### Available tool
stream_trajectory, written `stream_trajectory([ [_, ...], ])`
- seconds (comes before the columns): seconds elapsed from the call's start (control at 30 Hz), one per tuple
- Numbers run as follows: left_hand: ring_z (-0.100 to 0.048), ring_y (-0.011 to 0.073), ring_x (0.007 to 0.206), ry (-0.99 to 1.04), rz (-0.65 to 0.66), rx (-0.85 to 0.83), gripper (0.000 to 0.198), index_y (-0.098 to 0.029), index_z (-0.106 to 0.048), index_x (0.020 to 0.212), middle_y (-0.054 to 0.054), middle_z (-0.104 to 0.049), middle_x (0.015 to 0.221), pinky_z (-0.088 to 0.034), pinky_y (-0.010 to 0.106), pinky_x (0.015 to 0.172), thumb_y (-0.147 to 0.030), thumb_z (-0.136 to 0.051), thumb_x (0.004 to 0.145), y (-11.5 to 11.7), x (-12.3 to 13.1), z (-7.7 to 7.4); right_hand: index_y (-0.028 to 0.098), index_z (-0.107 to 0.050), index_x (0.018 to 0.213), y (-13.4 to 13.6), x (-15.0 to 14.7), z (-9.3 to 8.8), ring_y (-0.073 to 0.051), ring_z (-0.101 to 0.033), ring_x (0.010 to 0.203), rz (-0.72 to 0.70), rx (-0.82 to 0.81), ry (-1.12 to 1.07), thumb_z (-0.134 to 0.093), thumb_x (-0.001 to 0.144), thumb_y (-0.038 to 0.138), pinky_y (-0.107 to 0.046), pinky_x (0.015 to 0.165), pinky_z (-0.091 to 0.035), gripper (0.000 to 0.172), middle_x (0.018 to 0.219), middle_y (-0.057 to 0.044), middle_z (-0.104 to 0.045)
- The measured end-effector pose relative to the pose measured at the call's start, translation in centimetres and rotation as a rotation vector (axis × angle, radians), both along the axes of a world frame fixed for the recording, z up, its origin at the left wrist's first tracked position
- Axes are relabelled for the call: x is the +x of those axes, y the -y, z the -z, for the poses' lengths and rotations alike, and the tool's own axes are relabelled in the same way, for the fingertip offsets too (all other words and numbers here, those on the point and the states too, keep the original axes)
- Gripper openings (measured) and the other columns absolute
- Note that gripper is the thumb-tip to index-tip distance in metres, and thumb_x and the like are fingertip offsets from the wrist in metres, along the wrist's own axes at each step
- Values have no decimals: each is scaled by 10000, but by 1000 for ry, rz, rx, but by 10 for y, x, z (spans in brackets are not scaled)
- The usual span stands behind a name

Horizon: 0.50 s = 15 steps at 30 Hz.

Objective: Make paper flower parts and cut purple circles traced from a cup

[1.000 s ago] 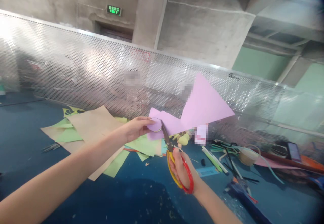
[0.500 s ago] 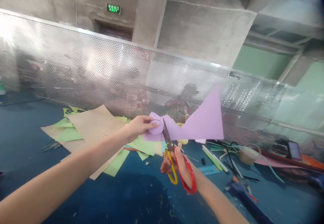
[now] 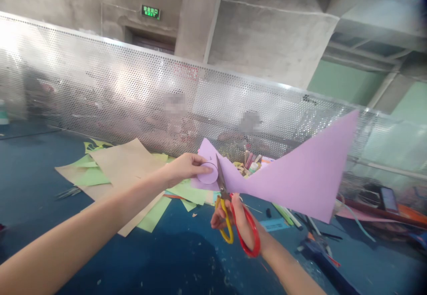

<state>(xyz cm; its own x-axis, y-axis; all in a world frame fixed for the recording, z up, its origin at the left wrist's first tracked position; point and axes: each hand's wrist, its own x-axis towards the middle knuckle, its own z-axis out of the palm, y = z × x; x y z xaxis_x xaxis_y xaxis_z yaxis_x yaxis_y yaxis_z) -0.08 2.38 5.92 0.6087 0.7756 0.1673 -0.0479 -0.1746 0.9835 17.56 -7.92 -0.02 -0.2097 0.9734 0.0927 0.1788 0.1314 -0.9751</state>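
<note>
Between thumb and fingers, my left hand [image 3: 188, 168] pinches a sheet of purple paper [image 3: 300, 175] near its left end. A circle outlined in dark line [image 3: 207, 178] lies on the paper beside my thumb. My right hand [image 3: 230, 215] grips scissors [image 3: 221, 181] with one yellow and one red handle loop. The scissor blades are parted and point upward at the right edge of the circle, with paper between them. The sheet's wide part spreads out to the right, above the table; its upper edge is cut jagged.
Brown paper sheets [image 3: 123, 161] and green paper pieces [image 3: 155, 212] lie at the left on the blue table [image 3: 167, 259]. A dark blue glue gun [image 3: 320, 257], strips and a phone [image 3: 388, 200] lie at the right. Behind stands a perforated metal screen [image 3: 133, 81].
The purple sheet has turned, its wide right part swinging farther right and lower. The circle has shifted slightly down and right with my left hand. The scissors have hardly moved.
</note>
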Motion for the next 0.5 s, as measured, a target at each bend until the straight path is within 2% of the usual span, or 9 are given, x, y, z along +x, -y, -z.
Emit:
stream_trajectory([
  [0.13,-653,196,761,-12,14,5,245,-122,-711,825,85,-722,838,-489,290,708,-275,-741,636,-1,-1,0,200,-413,626,1,0,0,-152,-577,583,5,16,21,-216,778,740,-290,618,-486,595,588,-9,-547],
  [0.27,-652,205,780,-22,11,3,248,-127,-713,831,85,-722,842,-485,291,705,-278,-740,636,-1,-1,0,204,-413,621,1,0,4,-108,-444,415,40,34,63,-136,810,714,-239,478,-406,610,465,43,-422],
  [0.5,-622,144,676,-14,20,-17,173,-139,-721,786,47,-715,758,-451,226,619,-251,-731,654,2,-1,-3,203,-406,632,-2,-1,11,-83,-373,374,36,66,7,-149,820,706,-211,415,-342,596,463,64,-372],
])
